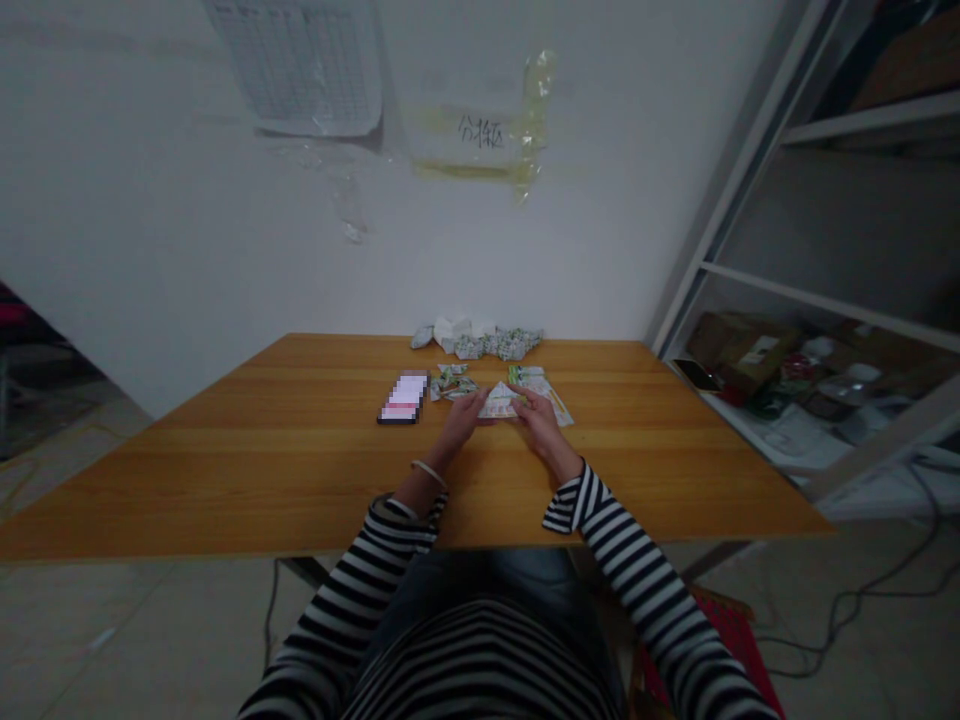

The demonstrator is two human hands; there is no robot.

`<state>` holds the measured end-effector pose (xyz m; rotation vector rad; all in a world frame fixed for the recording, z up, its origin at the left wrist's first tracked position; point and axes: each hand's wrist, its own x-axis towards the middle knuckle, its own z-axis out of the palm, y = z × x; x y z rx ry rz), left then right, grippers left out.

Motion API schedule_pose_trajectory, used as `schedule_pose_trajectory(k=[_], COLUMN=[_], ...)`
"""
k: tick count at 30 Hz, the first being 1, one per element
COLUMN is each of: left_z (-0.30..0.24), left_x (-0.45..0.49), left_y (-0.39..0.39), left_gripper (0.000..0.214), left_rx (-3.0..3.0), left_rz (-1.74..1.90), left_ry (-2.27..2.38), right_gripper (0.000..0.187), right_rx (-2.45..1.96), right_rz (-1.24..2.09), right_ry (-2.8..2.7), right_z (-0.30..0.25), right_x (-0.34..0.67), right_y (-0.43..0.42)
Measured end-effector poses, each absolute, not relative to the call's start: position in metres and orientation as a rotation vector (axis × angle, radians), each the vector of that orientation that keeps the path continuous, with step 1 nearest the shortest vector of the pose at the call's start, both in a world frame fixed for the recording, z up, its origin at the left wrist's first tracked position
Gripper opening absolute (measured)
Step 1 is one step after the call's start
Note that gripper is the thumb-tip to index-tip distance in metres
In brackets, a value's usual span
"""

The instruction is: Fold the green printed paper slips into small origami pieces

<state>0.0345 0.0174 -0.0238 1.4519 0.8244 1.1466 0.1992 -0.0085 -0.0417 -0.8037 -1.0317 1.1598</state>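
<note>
Between my two hands, over the middle of the wooden table, is a white printed sheet (499,402) with a pointed, folded-looking top. My left hand (463,418) grips its left side, and my right hand (537,416) pinches the right side with the thumb on top. Just behind my left hand lie small crumpled green-and-white printed pieces (451,382). Flat green-and-white printed sheets (551,392) lie beside and partly under my right hand. Whether the held sheet is paper or thin film, I cannot tell.
A phone (404,397) with a lit, blurred screen lies left of my hands. Several crumpled or folded printed pieces (499,343) are heaped against the wall. At right, a metal shelf (825,300) holds a cardboard box (739,350), bottles and a dark phone-like slab (697,376).
</note>
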Motion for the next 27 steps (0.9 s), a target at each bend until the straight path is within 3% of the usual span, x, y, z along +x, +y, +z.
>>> schedule_pose_trajectory(k=[11,17,23,27], left_z=[-0.015,-0.015,-0.015,-0.022], left_x=[0.027,0.025,0.021,0.019], left_y=[0.015,0.015,0.019,0.026], left_gripper=[0.046,0.045,0.048,0.048], left_rx=[1.5,1.559,1.643,1.707], left_rz=[1.182,1.131,1.195,1.212], left_ry=[0.71,0.721,0.802,0.831], right_gripper=[0.051,0.025,0.043,0.035], right_rx=[-0.718,-0.777,-0.831,-0.902], right_rz=[1.232,1.182,1.095,0.956], right_ry=[-0.965,-1.044,-1.221,-1.295], right_z=[-0.036,-0.035,-0.031,-0.031], right_x=[0.205,0.206,0.207,0.207], right_y=[-0.012,-0.013,-0.015,-0.01])
